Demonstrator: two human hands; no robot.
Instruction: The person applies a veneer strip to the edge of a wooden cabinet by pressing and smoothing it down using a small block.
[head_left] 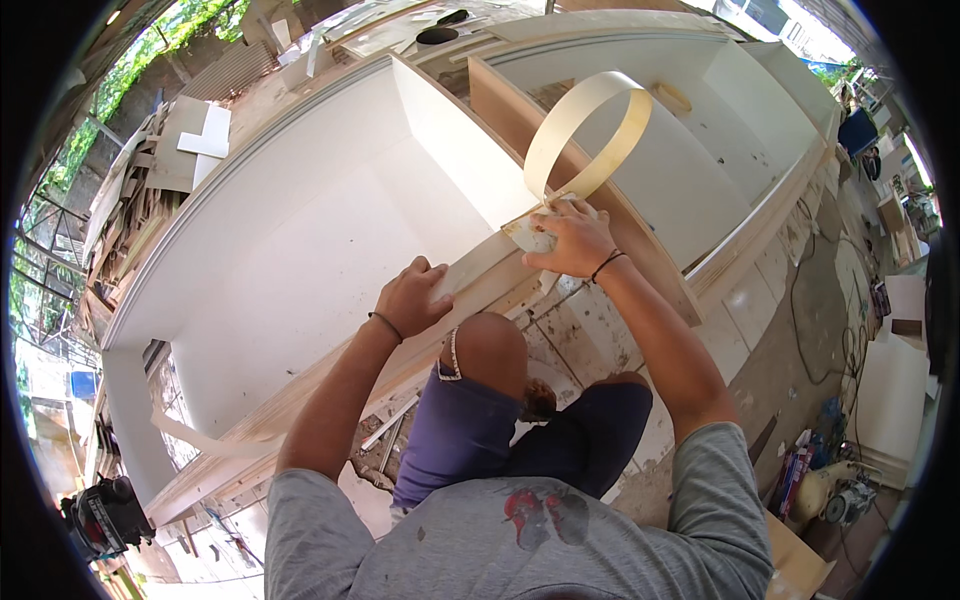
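Centre: right hand (pixel 578 240) clasping pale pad (pixel 525 235) on rim of white box (pixel 280 260); left hand (pixel 408 302) curling there, hold unclear. Upper right: second box (pixel 690 165) holding yellowish ring (pixel 673 97).

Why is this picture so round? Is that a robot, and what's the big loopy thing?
There's no robot here, just a person using two bare hands. The camera sits on their head, looking down, and its very wide lens bends straight edges. The grey shirt at the bottom is theirs.

In front lies a big box, white inside. Beside it, a second white box has a small ring lying in it.

The left hand rests on the wooden edge. The right hand holds a pale lump there; I can't tell exactly what it is. The loopy thing is a cream strip, curling up above that hand.
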